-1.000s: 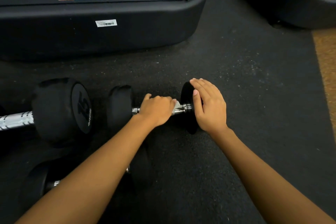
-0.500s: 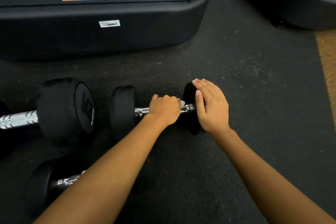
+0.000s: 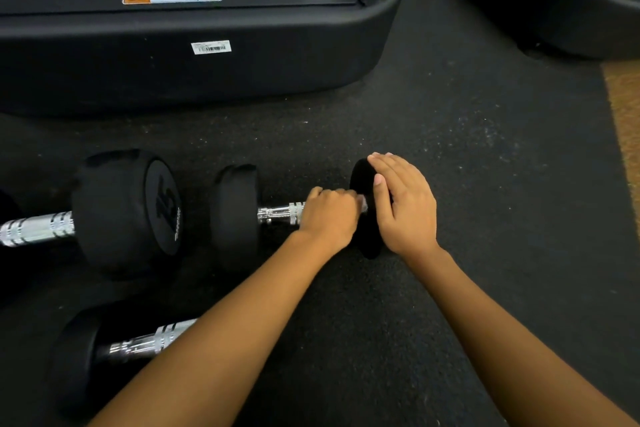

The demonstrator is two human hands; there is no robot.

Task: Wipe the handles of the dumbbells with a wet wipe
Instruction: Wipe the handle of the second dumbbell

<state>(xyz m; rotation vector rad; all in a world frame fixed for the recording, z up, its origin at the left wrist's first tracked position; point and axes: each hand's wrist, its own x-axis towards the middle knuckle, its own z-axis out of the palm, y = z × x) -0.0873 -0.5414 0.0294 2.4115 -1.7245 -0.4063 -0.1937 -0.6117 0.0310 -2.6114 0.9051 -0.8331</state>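
On the mat (image 3: 450, 149), centre of view: small dumbbell (image 3: 237, 215), lying 9-to-3 o'clock, the item under work. Left hand (image 3: 329, 215): fingers curled over the handle (image 3: 280, 213), clamping the wipe (image 3: 363, 203) around it; only a pale sliver of wipe shows at the fist's 3 o'clock side. Right hand (image 3: 405, 204): fingers straight, palm flat on the outer face of the 3 o'clock head (image 3: 365, 243), bracing it and gripping nothing. Change over the last second: left hand has slid along the handle toward 3 o'clock. Bare chrome at its 9 o'clock side has grown, and the chrome between fist and head has all but gone, so the fist sits just beside the head. Right hand unmoved. Reading: a stroke has probably reached the end of the handle, which looks near done, though its underside cannot be checked. Remaining stock: 15 dumbbell (image 3: 128, 211) at 9 o'clock, its handle running off frame; third dumbbell (image 3: 149, 340) at 7 o'clock, partly under the left forearm. Neither is touched by a hand, so both are likely still to wipe. Treadmill (image 3: 207, 80) at 12 o'clock, not involved.
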